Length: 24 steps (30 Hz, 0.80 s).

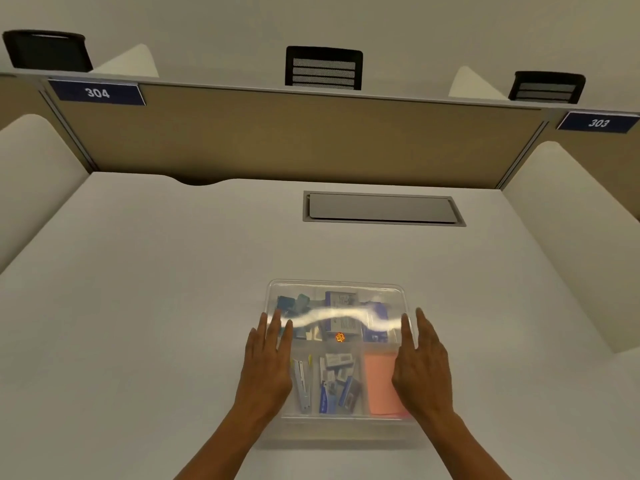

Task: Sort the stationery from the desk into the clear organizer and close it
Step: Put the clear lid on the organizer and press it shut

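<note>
Lid on clear organizer (337, 289), both hands flat on top.

Left hand (268, 358) at organizer's 9 o'clock edge, right hand (420, 362) at 3 o'clock, fingers straight, pointing to 12, gripping nothing. Equally near; long axis looks 6–12. Stationery (337, 382) sorted inside. Likely pressing shut. White desk (156, 306), cable hatch (382, 207) toward 12, tan partition (294, 133) beyond.
</note>
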Available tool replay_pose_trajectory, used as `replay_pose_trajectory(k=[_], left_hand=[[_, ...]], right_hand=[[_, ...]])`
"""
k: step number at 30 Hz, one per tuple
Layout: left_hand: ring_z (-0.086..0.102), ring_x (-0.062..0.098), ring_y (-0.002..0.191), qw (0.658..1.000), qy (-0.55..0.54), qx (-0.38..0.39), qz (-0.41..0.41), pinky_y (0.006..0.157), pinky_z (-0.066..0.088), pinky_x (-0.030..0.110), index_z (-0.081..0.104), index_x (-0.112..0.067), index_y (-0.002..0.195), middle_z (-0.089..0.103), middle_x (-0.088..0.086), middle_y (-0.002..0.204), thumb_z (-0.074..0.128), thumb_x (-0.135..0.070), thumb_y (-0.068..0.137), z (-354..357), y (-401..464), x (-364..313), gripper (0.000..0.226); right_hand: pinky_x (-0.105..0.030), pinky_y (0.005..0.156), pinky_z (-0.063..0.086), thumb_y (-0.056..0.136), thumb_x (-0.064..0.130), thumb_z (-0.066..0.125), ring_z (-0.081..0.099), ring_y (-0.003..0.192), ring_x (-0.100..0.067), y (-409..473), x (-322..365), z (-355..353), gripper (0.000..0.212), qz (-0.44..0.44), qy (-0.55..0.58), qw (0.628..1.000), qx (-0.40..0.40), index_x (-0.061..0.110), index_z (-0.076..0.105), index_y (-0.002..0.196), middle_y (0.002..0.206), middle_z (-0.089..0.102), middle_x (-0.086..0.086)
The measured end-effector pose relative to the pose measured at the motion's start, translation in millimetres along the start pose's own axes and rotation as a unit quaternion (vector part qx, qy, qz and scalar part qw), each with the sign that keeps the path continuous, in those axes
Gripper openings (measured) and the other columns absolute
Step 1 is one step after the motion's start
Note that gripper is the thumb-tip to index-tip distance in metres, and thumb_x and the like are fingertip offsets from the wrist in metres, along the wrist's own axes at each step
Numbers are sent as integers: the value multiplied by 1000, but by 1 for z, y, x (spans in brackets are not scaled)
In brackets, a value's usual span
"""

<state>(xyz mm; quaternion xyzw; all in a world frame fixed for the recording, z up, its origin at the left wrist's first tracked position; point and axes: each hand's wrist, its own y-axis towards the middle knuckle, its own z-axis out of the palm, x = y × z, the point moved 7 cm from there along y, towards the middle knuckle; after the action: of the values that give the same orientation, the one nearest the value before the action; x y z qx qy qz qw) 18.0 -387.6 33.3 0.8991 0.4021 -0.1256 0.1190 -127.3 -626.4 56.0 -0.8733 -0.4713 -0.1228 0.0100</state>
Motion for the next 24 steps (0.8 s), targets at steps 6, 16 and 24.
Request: replay_pose_trajectory(k=[6, 16, 24], left_hand=[[12, 31, 148, 998, 58, 35, 0, 115, 10, 45, 24, -15, 150, 14, 11, 160, 12, -45, 101, 2, 11, -1, 58], [6, 31, 148, 997, 72, 39, -12, 119, 17, 49, 9, -19, 154, 8, 9, 161, 4, -49, 100, 1, 13, -2, 61], [12, 31, 147, 996, 67, 52, -22, 116, 21, 47, 14, -20, 153, 14, 10, 160, 10, -48, 99, 0, 15, -5, 61]], right_hand=[[-47, 120, 14, 94, 69, 25, -1, 151, -24, 7, 11, 14, 84, -114, 30, 992, 56, 17, 3, 156, 164, -3, -4], [-40, 122, 4, 83, 84, 17, -10, 150, -16, 8, 6, 27, 99, -83, 36, 991, 100, 24, -22, 151, 162, -18, 2], [-30, 119, 5, 81, 87, 18, -11, 149, -13, 12, 1, 30, 103, -67, 25, 990, 121, 20, -13, 153, 161, -18, 3]])
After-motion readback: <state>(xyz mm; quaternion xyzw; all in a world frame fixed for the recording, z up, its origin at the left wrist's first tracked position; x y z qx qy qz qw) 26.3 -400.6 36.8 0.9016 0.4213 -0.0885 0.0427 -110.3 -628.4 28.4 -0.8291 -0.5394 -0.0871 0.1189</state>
